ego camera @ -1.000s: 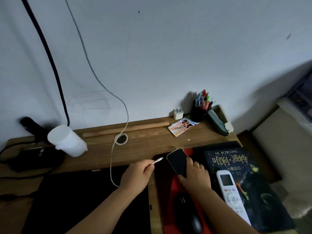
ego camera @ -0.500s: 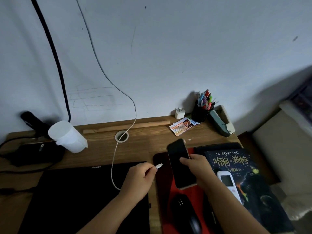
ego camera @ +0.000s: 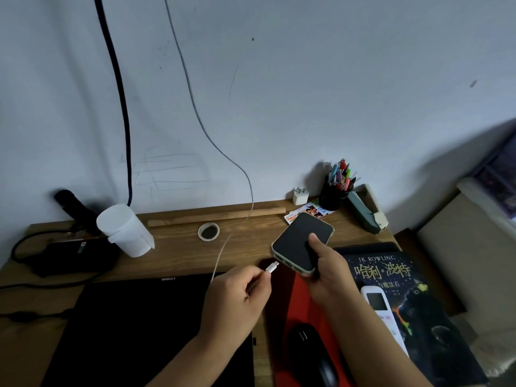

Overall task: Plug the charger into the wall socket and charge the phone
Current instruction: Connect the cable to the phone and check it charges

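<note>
My right hand [ego camera: 325,275] holds a dark-screened phone [ego camera: 300,240] in a pale case, lifted above the desk and tilted, its bottom edge turned toward the left. My left hand [ego camera: 237,300] pinches the white plug [ego camera: 272,266] of the charging cable [ego camera: 223,152], its tip a short gap from the phone's bottom edge. The thin cable runs from my left hand up the wall and out of the top of the view. A small white charger block [ego camera: 300,195] stands at the back of the desk by the wall. No wall socket is in view.
A closed black laptop [ego camera: 139,331] lies in front of me. A black mouse [ego camera: 312,356] rests on a red pad [ego camera: 304,300]. A book [ego camera: 405,311] with a white remote [ego camera: 385,314] lies to the right. White cup [ego camera: 125,230], tape roll [ego camera: 208,231], pen holder [ego camera: 335,191], stapler [ego camera: 365,210] and black power brick [ego camera: 75,255] are behind.
My right hand has picked the phone up from the desk and turned its bottom edge toward the plug. My left hand has brought the plug closer to the phone.
</note>
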